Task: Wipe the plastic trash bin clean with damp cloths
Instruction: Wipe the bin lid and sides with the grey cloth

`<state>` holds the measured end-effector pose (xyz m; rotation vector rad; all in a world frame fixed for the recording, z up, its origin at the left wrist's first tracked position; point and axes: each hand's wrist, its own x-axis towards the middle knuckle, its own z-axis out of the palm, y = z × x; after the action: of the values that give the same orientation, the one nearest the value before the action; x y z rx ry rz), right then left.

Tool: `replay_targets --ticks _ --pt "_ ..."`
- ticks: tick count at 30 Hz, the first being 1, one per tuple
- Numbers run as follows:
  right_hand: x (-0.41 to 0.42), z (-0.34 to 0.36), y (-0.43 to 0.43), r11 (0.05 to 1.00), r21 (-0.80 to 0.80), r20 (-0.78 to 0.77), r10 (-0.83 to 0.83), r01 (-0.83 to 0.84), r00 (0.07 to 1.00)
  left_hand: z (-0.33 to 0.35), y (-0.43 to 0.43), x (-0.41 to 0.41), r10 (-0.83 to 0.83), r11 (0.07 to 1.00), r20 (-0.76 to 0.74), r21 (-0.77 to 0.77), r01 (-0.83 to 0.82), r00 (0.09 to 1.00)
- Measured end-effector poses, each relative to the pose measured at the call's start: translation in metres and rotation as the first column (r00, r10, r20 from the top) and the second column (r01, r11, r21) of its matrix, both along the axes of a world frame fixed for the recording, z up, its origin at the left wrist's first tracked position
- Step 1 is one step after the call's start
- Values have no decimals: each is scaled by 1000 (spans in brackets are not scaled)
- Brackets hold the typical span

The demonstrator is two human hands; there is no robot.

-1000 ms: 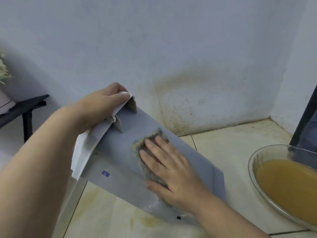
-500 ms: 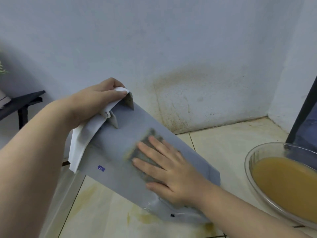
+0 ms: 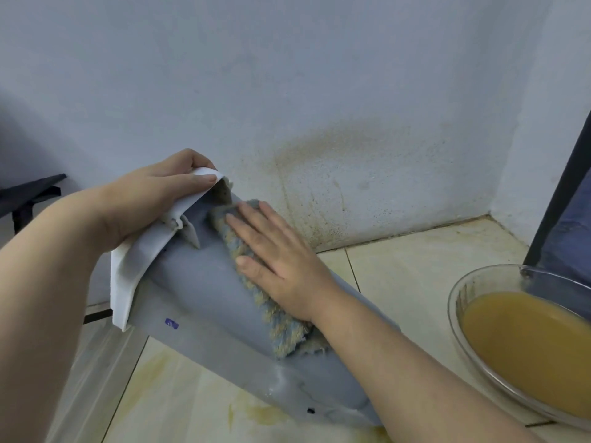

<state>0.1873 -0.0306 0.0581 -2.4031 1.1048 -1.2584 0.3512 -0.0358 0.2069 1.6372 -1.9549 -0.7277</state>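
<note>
Bin (image 3: 198, 292) lies tilted on the tile floor (image 3: 399, 273). Its base is down at lower right and its white rim (image 3: 134, 266) is raised at upper left, near the stained wall (image 3: 335, 187).

Left hand (image 3: 153, 199) grips the rim at the top corner, fingers curled over the edge and thumb along it, steadying the bin.

Right hand (image 3: 281, 266) lies flat on the cloth (image 3: 278, 327). Its fingers are straight and slightly spread, pressing down without pinching.

Change: a second ago the cloth sat mid-wall, bunched under the palm. Now it is stretched long and pushed up the wall, so the fingertips nearly reach the rim and the hinge tabs just below the left hand. The bin has also rolled a bit, and a more rounded side faces up.

Meaning: I judge this the top of an upstroke. The upper part of this side is getting covered, while the lower end near the base looks wet and streaked. The other sides are not visible, so overall progress is unclear.

Bowl (image 3: 460, 292) of murky yellow-brown water sits at right, apart from the bin. The likely next move is a stroke back down or a rinse.

Risk: the bin could slip on the wet tile if the left-hand grip loosens.
</note>
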Motion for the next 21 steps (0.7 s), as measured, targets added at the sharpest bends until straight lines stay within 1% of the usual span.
replay_targets --ticks 2,4,5,7,8,9,10,11,13,14,16,18,19,21 --pt "-17 -26 4 996 78 86 -50 43 995 0 0 1 12 1000 -6 5 -12 1000" --pt "-47 -69 19 959 255 147 -165 124 975 -1 -1 2 29 1000 -2 2 -29 1000" --pt "-64 -91 29 916 368 178 -237 158 955 -2 -1 3 42 999 0 2 -42 999" --pt "-84 -120 43 801 569 269 -395 185 878 -2 -1 3 67 998 0 10 -67 998" --pt "-86 -123 45 752 629 292 -462 195 838 -2 0 3 77 997 -1 12 -77 997" --pt "-83 -120 42 721 657 273 -500 220 822 -1 0 3 85 996 -5 11 -85 996" --pt "-76 -111 38 704 665 221 -505 250 834 -1 1 3 90 996 -7 11 -90 996" --pt "-66 -97 32 713 636 143 -484 295 863 -1 2 3 91 996 -7 9 -91 996" --pt "-32 -59 20 792 501 12 -409 349 912 -1 3 2 88 996 2 -4 -88 996" --pt "-9 -39 16 828 451 22 -385 334 923 -1 3 1 88 996 5 -7 -88 996" --pt "37 -1 17 881 379 109 -347 284 932 -2 3 -2 85 996 7 -1 -85 996" --pt "64 22 27 923 313 188 -293 225 937 -2 3 -1 86 996 -1 7 -86 996" --pt "64 22 31 938 279 188 -265 207 946 -2 4 0 91 996 -11 12 -91 996" --pt "41 -1 41 948 217 126 -262 231 957 -2 6 5 93 995 -23 22 -92 995"
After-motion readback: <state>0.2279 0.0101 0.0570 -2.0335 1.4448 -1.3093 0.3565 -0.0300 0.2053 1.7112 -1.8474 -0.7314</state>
